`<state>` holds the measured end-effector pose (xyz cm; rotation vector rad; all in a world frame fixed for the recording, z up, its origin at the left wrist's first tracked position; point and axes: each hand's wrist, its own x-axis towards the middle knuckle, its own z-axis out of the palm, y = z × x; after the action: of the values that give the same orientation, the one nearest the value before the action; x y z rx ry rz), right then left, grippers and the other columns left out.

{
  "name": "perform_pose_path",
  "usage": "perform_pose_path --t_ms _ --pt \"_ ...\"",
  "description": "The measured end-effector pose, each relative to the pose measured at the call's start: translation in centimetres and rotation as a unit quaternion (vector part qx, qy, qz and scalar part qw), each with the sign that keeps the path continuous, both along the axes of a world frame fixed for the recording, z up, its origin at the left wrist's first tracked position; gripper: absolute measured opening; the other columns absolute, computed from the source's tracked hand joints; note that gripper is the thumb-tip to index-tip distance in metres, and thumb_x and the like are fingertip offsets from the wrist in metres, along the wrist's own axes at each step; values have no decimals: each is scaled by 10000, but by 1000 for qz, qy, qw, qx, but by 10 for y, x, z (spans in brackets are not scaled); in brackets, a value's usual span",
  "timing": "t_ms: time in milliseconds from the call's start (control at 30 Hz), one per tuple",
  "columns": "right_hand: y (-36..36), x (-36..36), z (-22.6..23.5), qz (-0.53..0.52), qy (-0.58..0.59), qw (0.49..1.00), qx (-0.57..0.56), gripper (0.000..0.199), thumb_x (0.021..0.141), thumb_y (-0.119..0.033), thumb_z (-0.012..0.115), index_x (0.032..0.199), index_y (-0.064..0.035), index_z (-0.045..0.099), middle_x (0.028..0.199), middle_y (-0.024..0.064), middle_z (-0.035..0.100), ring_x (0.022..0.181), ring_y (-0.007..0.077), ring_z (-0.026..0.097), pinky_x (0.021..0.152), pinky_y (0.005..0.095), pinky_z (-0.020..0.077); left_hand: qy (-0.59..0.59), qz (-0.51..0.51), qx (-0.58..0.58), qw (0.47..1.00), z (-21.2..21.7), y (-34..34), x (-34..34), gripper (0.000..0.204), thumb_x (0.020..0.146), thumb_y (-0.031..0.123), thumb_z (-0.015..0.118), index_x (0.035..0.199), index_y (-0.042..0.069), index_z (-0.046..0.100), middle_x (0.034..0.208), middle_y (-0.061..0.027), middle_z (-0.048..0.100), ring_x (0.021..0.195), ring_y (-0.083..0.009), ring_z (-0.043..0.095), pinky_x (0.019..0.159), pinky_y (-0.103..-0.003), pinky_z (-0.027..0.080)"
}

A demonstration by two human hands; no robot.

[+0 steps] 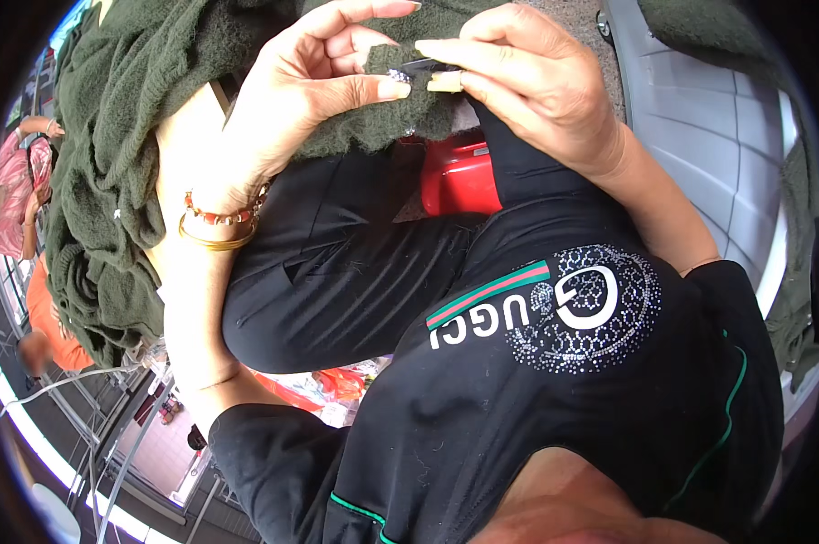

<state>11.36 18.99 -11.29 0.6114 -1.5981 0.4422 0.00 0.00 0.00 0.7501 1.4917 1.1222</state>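
Note:
My left hand (314, 77) pinches the edge of a dark green fuzzy knit garment (355, 131) between thumb and fingers. A small sparkling button-like piece (398, 76) sits at the thumb tip against the knit. Close beside it, my right hand (536, 86) has its fingers closed on a small dark blade-like tool (425, 66), whose tip points toward the sparkling piece. Its exact kind is partly hidden by the fingers. Something pale yellow (446, 82), perhaps tape, shows at a right fingertip. The garment hangs over my lap below both hands.
More green knits are heaped in a pile (101, 199) on the left. A red stool-like object (459, 177) stands below my hands. On the right is a large grey plastic bin (700, 118) with green knit at its edges. People in pink (15, 199) and orange (51, 317) are farther left.

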Motion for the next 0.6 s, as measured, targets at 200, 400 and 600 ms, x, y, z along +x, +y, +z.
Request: perform_pose_path --t_ms 200,400,600 --pt "11 39 30 86 -627 730 -257 694 762 -166 824 1403 -112 564 754 -22 531 670 77 440 617 236 418 -3 23 28 999 5 -4 -7 552 841 -49 706 1364 30 548 1001 -6 655 964 -115 635 962 -250 487" --pt "88 38 -6 199 -677 636 -312 200 913 -105 672 1046 41 704 985 44 727 907 113 651 826 261 504 26 209 113 971 12 -31 -48 596 796 -56 717 1363 23 550 982 -17 669 967 -118 646 929 -276 499" --pt "51 23 191 277 -605 648 -370 233 902 -99 731 1099 20 695 922 40 689 769 123 612 665 274 497 194 27 36 980 49 5 -1 856 746 190 852 1466 44 412 1116 -26 615 1135 -142 530 1023 -326 437"
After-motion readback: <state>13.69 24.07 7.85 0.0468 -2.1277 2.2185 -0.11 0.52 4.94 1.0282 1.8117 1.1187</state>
